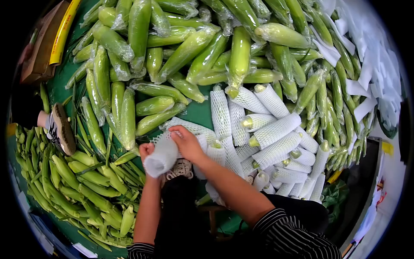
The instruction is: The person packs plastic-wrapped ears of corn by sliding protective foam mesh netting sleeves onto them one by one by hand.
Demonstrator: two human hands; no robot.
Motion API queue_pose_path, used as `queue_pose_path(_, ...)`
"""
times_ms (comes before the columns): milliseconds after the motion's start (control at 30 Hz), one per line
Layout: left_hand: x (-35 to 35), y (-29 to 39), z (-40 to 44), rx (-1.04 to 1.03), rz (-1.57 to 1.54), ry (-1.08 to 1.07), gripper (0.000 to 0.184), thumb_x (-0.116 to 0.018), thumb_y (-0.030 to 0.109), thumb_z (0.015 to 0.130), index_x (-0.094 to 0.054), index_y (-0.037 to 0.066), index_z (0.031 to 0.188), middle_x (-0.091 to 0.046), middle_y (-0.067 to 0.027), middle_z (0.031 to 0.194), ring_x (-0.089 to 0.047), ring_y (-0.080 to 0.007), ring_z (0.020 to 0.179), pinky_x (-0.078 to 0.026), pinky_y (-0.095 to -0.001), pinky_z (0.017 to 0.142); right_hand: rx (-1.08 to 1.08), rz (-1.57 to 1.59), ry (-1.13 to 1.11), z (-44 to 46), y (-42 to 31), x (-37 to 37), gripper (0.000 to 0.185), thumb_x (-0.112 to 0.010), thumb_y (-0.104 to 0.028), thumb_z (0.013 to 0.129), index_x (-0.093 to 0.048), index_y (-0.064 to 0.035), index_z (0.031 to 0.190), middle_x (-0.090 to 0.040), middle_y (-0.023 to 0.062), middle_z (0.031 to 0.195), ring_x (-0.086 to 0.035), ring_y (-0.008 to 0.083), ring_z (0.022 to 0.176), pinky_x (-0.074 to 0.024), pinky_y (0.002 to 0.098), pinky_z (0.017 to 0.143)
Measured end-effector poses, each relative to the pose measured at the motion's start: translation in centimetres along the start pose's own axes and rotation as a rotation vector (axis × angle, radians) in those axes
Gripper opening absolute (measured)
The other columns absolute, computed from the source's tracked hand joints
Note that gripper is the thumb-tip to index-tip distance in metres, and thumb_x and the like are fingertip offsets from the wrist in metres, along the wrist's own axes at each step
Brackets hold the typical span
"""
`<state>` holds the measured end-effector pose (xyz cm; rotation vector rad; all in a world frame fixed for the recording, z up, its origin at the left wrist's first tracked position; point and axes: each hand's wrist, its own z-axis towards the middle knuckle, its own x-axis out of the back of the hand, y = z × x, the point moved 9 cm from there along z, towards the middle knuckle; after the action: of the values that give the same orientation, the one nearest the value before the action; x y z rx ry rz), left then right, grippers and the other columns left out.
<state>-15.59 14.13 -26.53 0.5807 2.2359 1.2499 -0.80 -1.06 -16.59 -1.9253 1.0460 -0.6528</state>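
Note:
A white foam net sleeve [161,159] is in both my hands, its round open end facing me. My left hand [147,151] is closed round the sleeve's left side. On its right side, my right hand [187,144] grips near the far end with bent fingers. Whether anything is inside the sleeve, I cannot tell. Just right of my hands lies a pile of green ears, which look like corn, in white foam net sleeves [276,146]. Beyond my hands are similar green ears wrapped in clear film [155,116].
Loose green ears or husks [86,185] are heaped at the lower left. Another person's shoe [62,129] rests beside them. Flat white foam sleeves [384,64] are piled at the far right. A cardboard box [43,47] stands at the upper left.

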Motion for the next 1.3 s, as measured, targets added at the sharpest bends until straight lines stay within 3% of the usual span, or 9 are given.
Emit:
queue_pose_path(100, -1.2, 2.7, 0.2, -0.263, 0.7, 0.023, 0.025, -0.066, 0.013, 0.095, -0.048, 0.006, 0.11, -0.061, -0.0078, 0.094, -0.062, -0.02, 0.087, -0.048, -0.0308, 0.073, 0.163, -0.431, 0.232, -0.1, -1.1, -1.0, 0.018, -0.056, -0.024, 0.101, -0.063, -0.0098, 0.109, -0.069, 0.0226, 0.096, -0.066, 0.0441, 0.09, -0.0523, 0.0463, 0.077)
queue_pose_path(267, -10.2, 11.0, -4.5, -0.592, 1.195, -0.293, 0.06, -0.069, 0.007, 0.078, -0.054, 0.003, 0.136, -0.06, -0.0172, 0.127, -0.056, -0.0366, 0.114, -0.043, -0.0451, 0.101, 0.003, -0.197, 0.083, 1.8, 2.2, -0.6, 0.03, -0.054, -0.032, 0.102, -0.063, -0.005, 0.113, -0.069, 0.0196, 0.102, -0.066, 0.0346, 0.094, -0.0512, 0.0406, 0.085)
queue_pose_path(367, -17.9, 19.7, -7.3, -0.531, 1.112, -0.563, 0.054, -0.059, -0.006, 0.078, -0.059, 0.004, 0.132, -0.06, -0.0142, 0.133, -0.054, -0.0378, 0.121, -0.04, -0.0456, 0.106, -0.421, 1.404, -0.051, -0.9, 8.2, -3.9, 0.041, -0.047, -0.034, 0.105, -0.058, -0.0053, 0.131, -0.066, 0.0124, 0.126, -0.063, 0.0273, 0.116, -0.047, 0.041, 0.103)
queue_pose_path(433, -20.8, 22.2, -7.5, -0.509, 1.044, -0.706, 0.055, -0.062, -0.003, 0.083, -0.057, 0.005, 0.137, -0.06, -0.0162, 0.133, -0.056, -0.0362, 0.122, -0.043, -0.0424, 0.105, -0.026, 1.7, -0.081, -4.0, 1.7, 0.5, 0.042, -0.042, -0.032, 0.107, -0.055, -0.0041, 0.135, -0.061, 0.0146, 0.135, -0.058, 0.0285, 0.124, -0.0444, 0.0445, 0.11)
queue_pose_path(567, -16.1, 22.5, 0.7, -0.434, 1.056, -0.308, 0.053, -0.071, 0.007, 0.084, -0.057, 0.005, 0.136, -0.06, -0.0181, 0.129, -0.054, -0.041, 0.12, -0.041, -0.0451, 0.105, -0.326, 1.249, 0.373, -12.2, -1.5, 1.1, 0.019, -0.049, -0.019, 0.107, -0.055, -0.005, 0.117, -0.064, 0.0138, 0.116, -0.063, 0.0237, 0.097, -0.0505, 0.0366, 0.087)
queue_pose_path(733, -7.7, 20.0, 9.4, -0.609, 1.564, 0.152, 0.056, -0.076, 0.019, 0.083, -0.057, 0.001, 0.132, -0.049, -0.0201, 0.136, -0.047, -0.04, 0.125, -0.042, -0.0483, 0.102, 0.41, -0.148, 0.906, -6.2, -20.6, 26.2, 0.016, -0.062, -0.013, 0.099, -0.058, -0.0028, 0.11, -0.066, 0.007, 0.102, -0.06, 0.0164, 0.092, -0.0482, 0.0313, 0.088)
queue_pose_path(933, -11.0, 19.9, 11.0, -0.491, 1.728, 0.078, 0.067, -0.078, 0.022, 0.081, -0.051, 0.001, 0.139, -0.05, -0.0202, 0.131, -0.049, -0.0399, 0.121, -0.044, -0.0482, 0.1, 0.328, -1.477, 1.194, 2.5, -34.0, 53.3, 0.056, -0.066, -0.004, 0.078, -0.052, -0.0062, 0.132, -0.049, 0.0148, 0.14, -0.044, 0.0332, 0.132, -0.0399, 0.0517, 0.105)
queue_pose_path(1133, -11.8, 19.3, 15.4, -0.341, 1.808, -0.089, 0.063, -0.075, 0.01, 0.074, -0.052, -0.001, 0.131, -0.061, -0.0197, 0.113, -0.061, -0.0388, 0.101, -0.052, -0.0467, 0.084, -0.057, -1.724, 1.008, 4.3, -35.3, 57.4, 0.055, -0.07, -0.02, 0.082, -0.053, -0.0099, 0.134, -0.061, 0.0119, 0.13, -0.056, 0.0305, 0.123, -0.0413, 0.0557, 0.102)
queue_pose_path(1300, -9.0, 19.5, 11.8, 0.096, 0.926, -0.203, 0.038, -0.062, 0.006, 0.076, -0.063, 0.002, 0.114, -0.068, -0.0066, 0.097, -0.06, -0.0163, 0.079, -0.049, -0.0309, 0.071, 0.269, -1.537, 0.924, -0.9, -33.3, 53.7, 0.05, -0.069, -0.025, 0.085, -0.054, -0.0058, 0.129, -0.065, 0.0206, 0.116, -0.062, 0.0397, 0.108, -0.0475, 0.0527, 0.092)
